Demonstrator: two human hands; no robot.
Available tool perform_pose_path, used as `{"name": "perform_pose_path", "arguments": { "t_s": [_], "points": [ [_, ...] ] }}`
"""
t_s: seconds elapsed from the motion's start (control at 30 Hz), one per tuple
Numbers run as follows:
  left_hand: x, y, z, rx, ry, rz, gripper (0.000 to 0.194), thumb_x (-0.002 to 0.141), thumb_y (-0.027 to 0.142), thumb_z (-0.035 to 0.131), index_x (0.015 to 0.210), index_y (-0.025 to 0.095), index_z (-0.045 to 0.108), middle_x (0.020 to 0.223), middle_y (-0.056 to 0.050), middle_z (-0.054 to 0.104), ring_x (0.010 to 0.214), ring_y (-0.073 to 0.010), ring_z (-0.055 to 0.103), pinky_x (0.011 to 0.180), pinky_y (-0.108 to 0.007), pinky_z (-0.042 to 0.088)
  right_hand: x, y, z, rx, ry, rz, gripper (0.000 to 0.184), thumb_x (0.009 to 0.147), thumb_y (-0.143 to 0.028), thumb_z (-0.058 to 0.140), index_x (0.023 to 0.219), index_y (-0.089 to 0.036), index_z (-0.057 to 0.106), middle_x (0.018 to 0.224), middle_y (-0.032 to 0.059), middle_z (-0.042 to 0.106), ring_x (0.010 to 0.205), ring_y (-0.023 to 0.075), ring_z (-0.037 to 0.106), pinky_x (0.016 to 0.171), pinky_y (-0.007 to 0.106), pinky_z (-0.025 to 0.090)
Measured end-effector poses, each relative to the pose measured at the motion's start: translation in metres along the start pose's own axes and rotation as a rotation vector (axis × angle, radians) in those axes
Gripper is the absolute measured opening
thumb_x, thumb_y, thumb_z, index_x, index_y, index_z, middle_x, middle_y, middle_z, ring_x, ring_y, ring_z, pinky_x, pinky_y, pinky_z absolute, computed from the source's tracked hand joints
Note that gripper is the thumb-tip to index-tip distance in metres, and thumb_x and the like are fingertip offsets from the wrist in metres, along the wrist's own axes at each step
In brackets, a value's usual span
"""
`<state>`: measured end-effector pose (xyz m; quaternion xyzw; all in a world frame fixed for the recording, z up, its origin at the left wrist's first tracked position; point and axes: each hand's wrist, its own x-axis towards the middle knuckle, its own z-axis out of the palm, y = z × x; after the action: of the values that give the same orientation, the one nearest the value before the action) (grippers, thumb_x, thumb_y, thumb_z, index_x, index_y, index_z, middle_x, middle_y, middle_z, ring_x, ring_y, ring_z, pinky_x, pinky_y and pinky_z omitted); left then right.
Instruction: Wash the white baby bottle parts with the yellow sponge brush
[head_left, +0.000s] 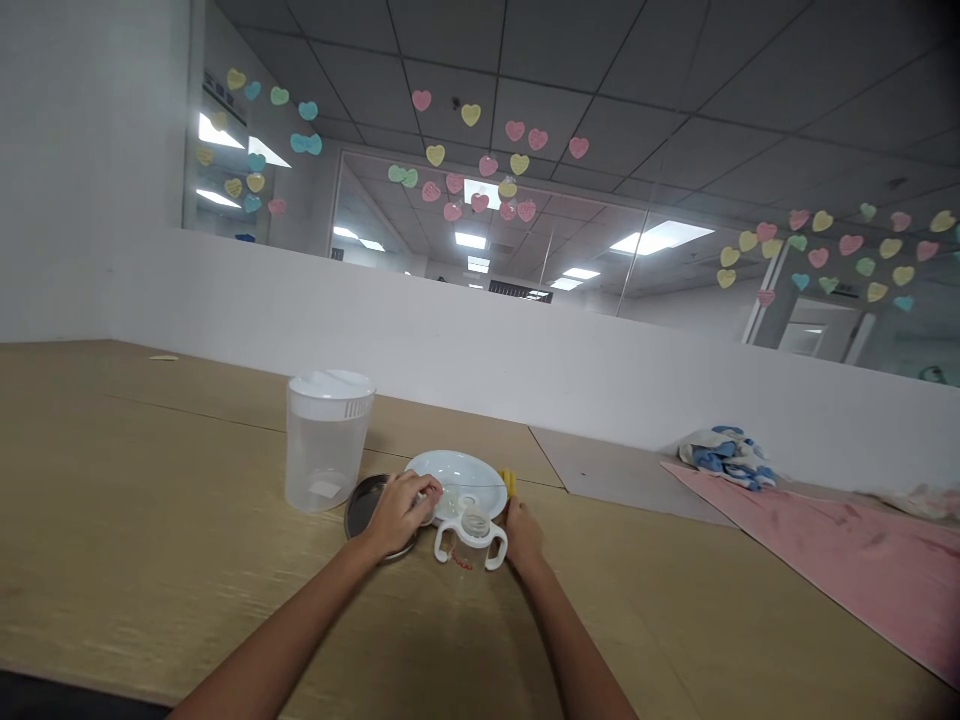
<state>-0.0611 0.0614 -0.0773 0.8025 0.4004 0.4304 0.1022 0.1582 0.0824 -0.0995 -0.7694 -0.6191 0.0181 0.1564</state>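
Observation:
My left hand [405,512] is closed, with its fingertips bent around a small clear, round-looking piece beside the plate; most of that piece is hidden. My right hand [523,535] is closed at the plate's right side, and a small yellow object [510,482] sticks up just above its fingers. Between the hands stands a clear cup [471,550] with a white two-handled collar and red marks low on its side. Just behind the cup lies a white shallow plate [427,464]. A round dark metal pan [361,506] is partly covered by my left hand.
A tall translucent jug [326,450] with a white lid stands left of the pan. Far right, a blue-and-white cloth [726,457] lies crumpled at the edge of a pink mat [847,550]. A white wall [450,350] with windows above borders the wooden table [187,560].

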Motion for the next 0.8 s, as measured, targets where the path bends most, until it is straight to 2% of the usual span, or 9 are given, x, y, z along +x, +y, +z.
{"name": "perform_pose_path", "arguments": {
  "t_s": [0.07, 0.17, 0.33, 0.5, 0.6, 0.8],
  "points": [
    [0.001, -0.002, -0.001, -0.119, -0.003, -0.024, 0.032, 0.084, 0.03, 0.03, 0.082, 0.021, 0.061, 0.08, -0.002, 0.068, 0.082, -0.0189, 0.057, 0.079, -0.032, 0.037, 0.001, 0.0, 0.001, -0.001, 0.001, -0.004, 0.025, 0.084, -0.023, 0.043, 0.106, -0.014, 0.048, 0.107, 0.0137, 0.057, 0.091, 0.0236, 0.061, 0.068, 0.03, 0.041],
    [0.003, -0.009, 0.0, -0.268, 0.008, -0.096, 0.031, 0.077, 0.023, 0.029, 0.077, 0.019, 0.06, 0.071, -0.002, 0.069, 0.07, -0.0177, 0.058, 0.071, -0.03, 0.04, 0.001, 0.001, 0.001, -0.002, 0.001, -0.008, 0.025, 0.084, -0.023, 0.042, 0.106, -0.015, 0.048, 0.107, 0.0135, 0.057, 0.092, 0.0237, 0.06, 0.068, 0.03, 0.042],
    [0.008, -0.019, 0.0, -0.335, 0.044, -0.251, 0.033, 0.064, 0.013, 0.031, 0.081, 0.017, 0.059, 0.073, -0.002, 0.071, 0.07, -0.0167, 0.062, 0.069, -0.029, 0.045, 0.0, 0.0, 0.001, -0.003, 0.003, -0.012, 0.026, 0.083, -0.026, 0.044, 0.106, -0.013, 0.049, 0.107, 0.0149, 0.057, 0.092, 0.0245, 0.06, 0.068, 0.03, 0.042],
    [0.009, -0.02, -0.001, -0.219, -0.057, -0.118, 0.04, 0.051, 0.006, 0.032, 0.071, 0.018, 0.065, 0.082, -0.001, 0.069, 0.084, -0.0165, 0.061, 0.081, -0.029, 0.044, 0.0, 0.001, 0.001, -0.011, 0.001, -0.019, 0.024, 0.084, -0.024, 0.041, 0.106, -0.015, 0.049, 0.107, 0.0146, 0.057, 0.092, 0.0231, 0.06, 0.068, 0.03, 0.042],
    [0.008, -0.019, 0.0, -0.131, -0.068, -0.069, 0.04, 0.051, 0.005, 0.036, 0.07, 0.02, 0.068, 0.083, -0.001, 0.068, 0.087, -0.0181, 0.059, 0.086, -0.031, 0.041, 0.001, 0.002, 0.002, -0.008, 0.007, -0.018, 0.025, 0.085, -0.024, 0.041, 0.107, -0.014, 0.049, 0.108, 0.0148, 0.057, 0.092, 0.0233, 0.06, 0.068, 0.03, 0.042],
    [0.007, -0.019, 0.0, -0.116, -0.036, -0.104, 0.031, 0.06, 0.006, 0.044, 0.068, 0.021, 0.07, 0.083, -0.002, 0.069, 0.09, -0.0195, 0.058, 0.089, -0.034, 0.038, 0.005, 0.006, 0.006, 0.016, 0.024, -0.007, 0.023, 0.082, -0.017, 0.042, 0.103, -0.014, 0.051, 0.103, 0.0136, 0.059, 0.089, 0.0216, 0.06, 0.067, 0.027, 0.04]
  ]
}}
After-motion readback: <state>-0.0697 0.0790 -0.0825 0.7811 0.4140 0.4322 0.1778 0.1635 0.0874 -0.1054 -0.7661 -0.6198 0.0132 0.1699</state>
